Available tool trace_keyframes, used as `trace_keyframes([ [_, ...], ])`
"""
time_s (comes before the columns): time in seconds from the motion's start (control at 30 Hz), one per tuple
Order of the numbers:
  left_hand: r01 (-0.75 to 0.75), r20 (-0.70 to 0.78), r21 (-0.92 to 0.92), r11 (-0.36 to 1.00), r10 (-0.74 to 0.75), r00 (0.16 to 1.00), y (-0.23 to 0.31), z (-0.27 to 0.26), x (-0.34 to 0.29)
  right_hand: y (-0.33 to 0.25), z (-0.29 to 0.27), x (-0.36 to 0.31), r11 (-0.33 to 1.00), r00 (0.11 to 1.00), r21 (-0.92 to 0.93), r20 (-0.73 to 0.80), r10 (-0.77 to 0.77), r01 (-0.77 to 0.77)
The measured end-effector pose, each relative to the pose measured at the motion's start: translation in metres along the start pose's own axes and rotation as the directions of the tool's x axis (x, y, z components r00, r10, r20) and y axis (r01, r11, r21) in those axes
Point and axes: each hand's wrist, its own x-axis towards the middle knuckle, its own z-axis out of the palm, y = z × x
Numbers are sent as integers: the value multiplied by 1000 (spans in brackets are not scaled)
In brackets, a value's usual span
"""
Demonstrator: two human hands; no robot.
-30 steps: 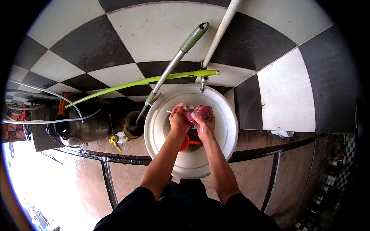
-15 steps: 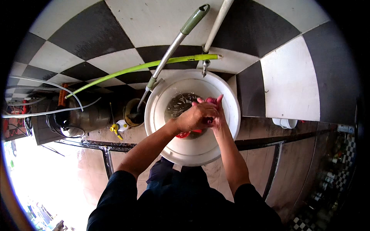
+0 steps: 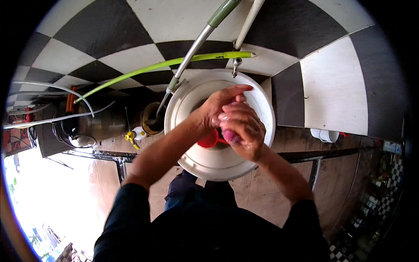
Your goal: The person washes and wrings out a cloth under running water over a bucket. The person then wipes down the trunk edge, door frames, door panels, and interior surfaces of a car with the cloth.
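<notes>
Both hands meet above a round white basin (image 3: pixel 205 168), wet and shiny. My left hand (image 3: pixel 218 101) is stretched out, with some fingers hidden by the other hand. Curled against its palm side, my right hand (image 3: pixel 246 126) wraps its fingers over it. A pinkish-purple rounded patch shows at the right hand's thumb side; I cannot tell whether it is skin or something held. Beneath the hands, inside the basin, lies a red cup-like scoop (image 3: pixel 208 139), partly covered by my arm and fingers.
A metal tap (image 3: pixel 236 70) points over the basin's far rim. Close by are a yellow-green hose (image 3: pixel 161 65) and a green-gripped metal pole (image 3: pixel 198 46). Left stand a brown pot (image 3: pixel 152 120) and a yellow-topped white bottle (image 3: pixel 139 132); right, a white container (image 3: pixel 327 135).
My right hand has come round over the left, its fingers folding onto it. Both forearms have swung, and the red scoop shows more. The whole view has shifted slightly.
</notes>
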Motion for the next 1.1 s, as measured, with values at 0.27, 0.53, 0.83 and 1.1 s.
trace_keyframes([
  [0.27, 194, -4, 749, 634, -288, 957, 27, 54, 12, -8, 8, 3, 775, 714, -187, 560, -421, 604],
  [0.53, 197, -188, 979, -51, 139, 972, -42, -59, 51, 34, 78, -37, 698, 398, -273, 917, -18, 662],
  [0.83, -72, -193, -51, 996, 61, 979, 0, -64, -57, 8, 52, -46, 920, 988, -386, 152, 0, 59],
  [1.1, -565, 10, 690, 452, 775, 632, -28, -29, -115, -31, 72, -85, -252, 110, 818, 356, 928, -517],
])
